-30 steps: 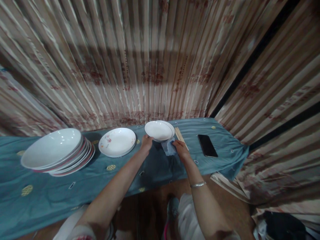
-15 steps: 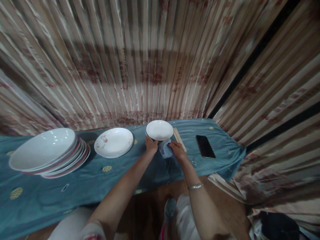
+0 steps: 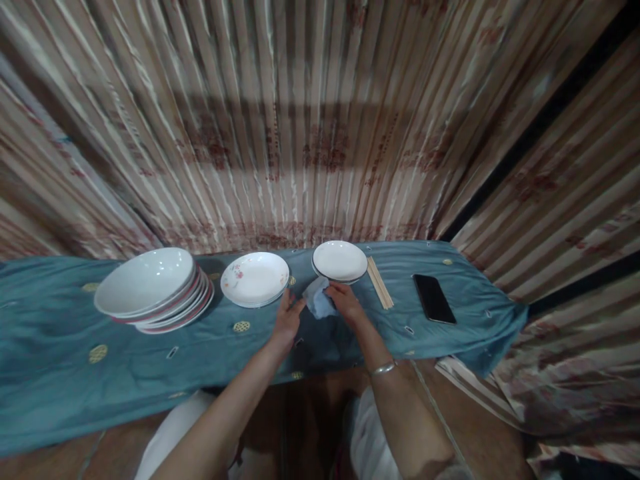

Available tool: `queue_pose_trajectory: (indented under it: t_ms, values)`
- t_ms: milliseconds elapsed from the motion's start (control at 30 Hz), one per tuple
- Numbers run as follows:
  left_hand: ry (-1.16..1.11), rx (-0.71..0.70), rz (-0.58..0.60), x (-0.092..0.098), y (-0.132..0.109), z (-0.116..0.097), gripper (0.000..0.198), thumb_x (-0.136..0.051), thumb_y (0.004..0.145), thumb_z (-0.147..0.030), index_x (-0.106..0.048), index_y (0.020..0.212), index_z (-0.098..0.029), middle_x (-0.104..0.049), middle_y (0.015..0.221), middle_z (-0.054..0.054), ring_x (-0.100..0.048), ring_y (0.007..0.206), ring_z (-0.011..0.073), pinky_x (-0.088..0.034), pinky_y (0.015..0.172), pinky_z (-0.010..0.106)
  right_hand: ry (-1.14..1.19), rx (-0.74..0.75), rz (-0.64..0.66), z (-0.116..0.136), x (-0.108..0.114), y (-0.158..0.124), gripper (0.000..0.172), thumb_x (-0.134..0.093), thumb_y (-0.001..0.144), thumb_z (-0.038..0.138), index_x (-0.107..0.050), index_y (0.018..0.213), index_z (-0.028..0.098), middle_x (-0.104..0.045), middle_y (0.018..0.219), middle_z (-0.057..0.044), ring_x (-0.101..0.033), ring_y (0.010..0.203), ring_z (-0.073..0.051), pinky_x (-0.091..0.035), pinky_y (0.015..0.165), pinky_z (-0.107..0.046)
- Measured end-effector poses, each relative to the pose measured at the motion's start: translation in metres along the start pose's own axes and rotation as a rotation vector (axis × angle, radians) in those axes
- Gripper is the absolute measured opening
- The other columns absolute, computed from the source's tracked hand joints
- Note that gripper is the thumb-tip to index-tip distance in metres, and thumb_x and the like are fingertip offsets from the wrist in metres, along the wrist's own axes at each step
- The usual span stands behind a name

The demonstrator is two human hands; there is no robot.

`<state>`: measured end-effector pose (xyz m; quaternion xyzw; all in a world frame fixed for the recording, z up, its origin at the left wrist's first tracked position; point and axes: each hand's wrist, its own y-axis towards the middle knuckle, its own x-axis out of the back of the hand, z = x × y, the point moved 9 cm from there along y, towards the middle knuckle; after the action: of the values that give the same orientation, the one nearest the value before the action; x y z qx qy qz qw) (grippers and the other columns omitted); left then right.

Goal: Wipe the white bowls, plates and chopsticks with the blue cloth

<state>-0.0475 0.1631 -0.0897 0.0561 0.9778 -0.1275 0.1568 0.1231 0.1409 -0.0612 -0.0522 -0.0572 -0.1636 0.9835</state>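
My right hand (image 3: 347,304) is closed on a light blue cloth (image 3: 318,302), just in front of a small stack of white plates with dark rims (image 3: 340,261). My left hand (image 3: 287,320) hovers with its fingers spread, empty, just left of the cloth and below a floral white plate (image 3: 255,279). Both hands are over the teal-covered table (image 3: 100,373). A silver bracelet circles my right wrist.
A tall stack of large white bowls (image 3: 153,290) stands at the left. Wooden chopsticks (image 3: 380,291) lie right of the small plates, and a black phone (image 3: 433,298) lies farther right. A striped curtain (image 3: 320,133) hangs close behind the table.
My left hand let go of the small plate's rim and drew back toward me, now open. The plate rests on its stack. The view has shifted, so everything sits further right.
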Motion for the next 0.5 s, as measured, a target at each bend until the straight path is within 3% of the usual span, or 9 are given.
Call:
queue_pose_trajectory:
  t_ms: [100, 300, 400, 500]
  values:
    - [-0.048, -0.025, -0.111, 0.036, -0.02, -0.013, 0.038, -0.071, 0.065, -0.017, -0.061, 0.101, -0.021, -0.061, 0.126, 0.01, -0.047, 0.129, 0.0296, -0.037, 0.105, 0.04, -0.052, 0.038, -0.005, 0.006, -0.016, 0.003, 0.017, -0.052, 0.068, 0.032, -0.059, 0.057, 0.02, -0.047, 0.049, 0.006, -0.039, 0.051, -0.01, -0.03, 0.05, -0.021]
    - [-0.001, -0.119, -0.165, 0.089, -0.037, -0.036, 0.031, -0.072, 0.062, -0.026, -0.063, 0.091, -0.021, -0.066, 0.102, 0.007, -0.057, 0.111, 0.0255, -0.039, 0.103, 0.041, -0.348, 0.14, -0.063, 0.026, -0.039, 0.008, 0.019, -0.049, 0.076, 0.024, -0.062, 0.062, 0.022, -0.055, 0.059, 0.003, -0.048, 0.063, -0.014, -0.037, 0.064, -0.024]
    - [0.036, -0.151, -0.288, 0.116, -0.035, -0.046, 0.036, -0.071, 0.064, -0.025, -0.06, 0.098, -0.023, -0.063, 0.104, 0.007, -0.054, 0.116, 0.0246, -0.038, 0.104, 0.04, -0.453, 0.162, -0.076, 0.032, -0.051, 0.01, 0.019, -0.048, 0.079, 0.021, -0.067, 0.079, 0.022, -0.065, 0.073, 0.0, -0.056, 0.073, -0.016, -0.041, 0.072, -0.026]
    - [0.067, -0.154, -0.367, 0.133, -0.029, -0.053, 0.046, -0.071, 0.066, -0.023, -0.055, 0.11, -0.026, -0.059, 0.121, 0.009, -0.047, 0.126, 0.0255, -0.036, 0.106, 0.039, -0.491, 0.171, -0.096, 0.035, -0.062, 0.014, 0.028, -0.049, 0.08, 0.017, -0.067, 0.101, 0.023, -0.07, 0.097, -0.002, -0.06, 0.091, -0.018, -0.042, 0.084, -0.027]
